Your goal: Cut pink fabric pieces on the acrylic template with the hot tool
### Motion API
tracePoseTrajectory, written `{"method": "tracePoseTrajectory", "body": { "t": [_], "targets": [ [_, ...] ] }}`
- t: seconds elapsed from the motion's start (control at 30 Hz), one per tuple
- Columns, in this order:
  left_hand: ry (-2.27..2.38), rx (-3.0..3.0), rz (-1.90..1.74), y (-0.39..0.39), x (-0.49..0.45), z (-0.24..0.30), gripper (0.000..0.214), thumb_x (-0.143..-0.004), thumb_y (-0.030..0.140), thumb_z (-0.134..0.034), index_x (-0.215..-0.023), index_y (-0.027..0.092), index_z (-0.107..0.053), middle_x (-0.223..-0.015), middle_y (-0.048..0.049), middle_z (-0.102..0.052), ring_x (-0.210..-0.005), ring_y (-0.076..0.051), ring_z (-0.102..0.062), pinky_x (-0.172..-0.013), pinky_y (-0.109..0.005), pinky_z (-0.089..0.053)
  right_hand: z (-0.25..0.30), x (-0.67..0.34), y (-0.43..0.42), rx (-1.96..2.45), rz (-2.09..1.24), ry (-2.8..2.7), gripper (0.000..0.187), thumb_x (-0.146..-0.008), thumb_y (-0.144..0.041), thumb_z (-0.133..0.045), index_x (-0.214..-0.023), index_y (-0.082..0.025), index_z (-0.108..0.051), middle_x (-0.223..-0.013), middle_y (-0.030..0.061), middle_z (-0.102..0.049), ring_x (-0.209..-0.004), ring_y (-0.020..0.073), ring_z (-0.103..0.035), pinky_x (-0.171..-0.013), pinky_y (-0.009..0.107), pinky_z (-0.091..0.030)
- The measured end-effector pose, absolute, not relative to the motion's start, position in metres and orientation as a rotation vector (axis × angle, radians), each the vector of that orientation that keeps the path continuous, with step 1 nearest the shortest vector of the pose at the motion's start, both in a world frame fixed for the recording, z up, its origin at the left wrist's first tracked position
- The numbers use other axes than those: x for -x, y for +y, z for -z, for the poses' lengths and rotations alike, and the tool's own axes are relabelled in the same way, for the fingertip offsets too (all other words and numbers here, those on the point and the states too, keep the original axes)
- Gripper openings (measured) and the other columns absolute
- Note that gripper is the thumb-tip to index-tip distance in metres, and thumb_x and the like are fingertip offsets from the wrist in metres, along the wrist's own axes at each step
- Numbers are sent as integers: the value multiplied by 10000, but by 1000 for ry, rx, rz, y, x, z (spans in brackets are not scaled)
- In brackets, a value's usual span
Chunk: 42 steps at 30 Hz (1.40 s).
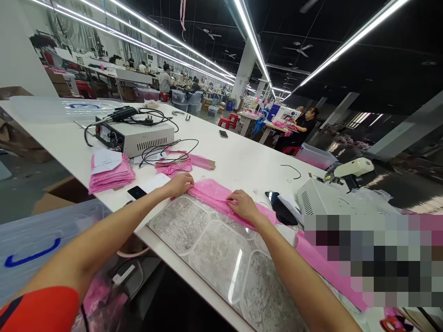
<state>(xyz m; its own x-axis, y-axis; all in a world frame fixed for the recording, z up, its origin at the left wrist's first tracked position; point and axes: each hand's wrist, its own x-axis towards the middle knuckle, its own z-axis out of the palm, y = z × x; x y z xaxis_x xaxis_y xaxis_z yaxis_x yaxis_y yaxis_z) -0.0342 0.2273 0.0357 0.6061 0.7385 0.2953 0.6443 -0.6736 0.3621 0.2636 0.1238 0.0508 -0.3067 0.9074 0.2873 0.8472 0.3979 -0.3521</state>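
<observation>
A stack of thin pink fabric pieces lies along the far edge of a stone-patterned, clear-topped mat on the table. At the stack's left end, my left hand has its fingers closed on the fabric edge. My right hand pinches the near edge of the same pink fabric around its middle, thumb and forefinger together. The right wrist hides part of the fabric, which shows again beyond it to the right.
A metal control box with black cables stands at the back left. Near it are a pink fabric pile under paper and a phone. At right are a black device, another box and a pink roll. Co-workers sit farther off.
</observation>
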Motion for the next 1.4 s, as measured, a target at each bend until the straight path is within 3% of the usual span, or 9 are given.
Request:
{"method": "tracePoseTrajectory", "body": {
  "t": [0.5, 0.67, 0.83, 1.03, 1.2, 1.4],
  "targets": [
    [1144, -2600, -668, 219, 33, -31, 232, -944, 337, -591, -1057, 139, -633, -1079, -70, -646, -977, -193, -629, -883, -411, -531, -56, -260, 116, 1445, -137, -2236, 139, -809, -163, -594, -777, -226, -714, -839, 42, -694, -848, 178, -589, -777, 321, -471],
    [1200, -2562, -775, 201, 34, -35, 202, -905, 250, -528, -967, 157, -696, -1101, -103, -647, -1040, -231, -612, -967, -408, -487, -47, -276, 84, 1482, -149, -2084, 218, -806, -251, -603, -988, -228, -721, -985, 74, -704, -954, 209, -603, -868, 371, -486],
    [1163, -2575, -854, 158, 23, -45, 251, -896, 258, -487, -1011, 186, -698, -1168, -97, -605, -1066, -230, -594, -967, -385, -478, -40, -324, 41, 1617, -163, -1803, 274, -812, -325, -524, -938, -183, -722, -854, 68, -713, -665, 154, -579, -673, 329, -499],
    [971, -2688, -736, 116, -37, -50, 157, -854, 294, -619, -942, 202, -711, -1054, -69, -631, -981, -211, -613, -903, -341, -487, -30, -348, 23, 1687, -162, -1674, 292, -758, -338, -526, -880, -164, -726, -774, 69, -718, -601, 144, -561, -623, 313, -489],
    [1067, -2735, -651, 114, -99, -49, 289, -792, 407, -715, -938, 159, -696, -1011, -111, -636, -991, -290, -598, -904, -444, -466, -29, -341, 37, 1672, -175, -1699, 278, -756, -312, -535, -904, -169, -722, -819, 74, -722, -655, 156, -593, -671, 325, -507],
    [1191, -2753, -568, 128, -127, -50, 177, -920, 303, -604, -955, 137, -657, -1033, -84, -644, -1022, -236, -600, -930, -450, -474, -24, -340, 45, 1690, -237, -1741, 213, -736, -230, -551, -872, -188, -710, -838, 52, -719, -702, 152, -632, -712, 314, -520]
  ]
}}
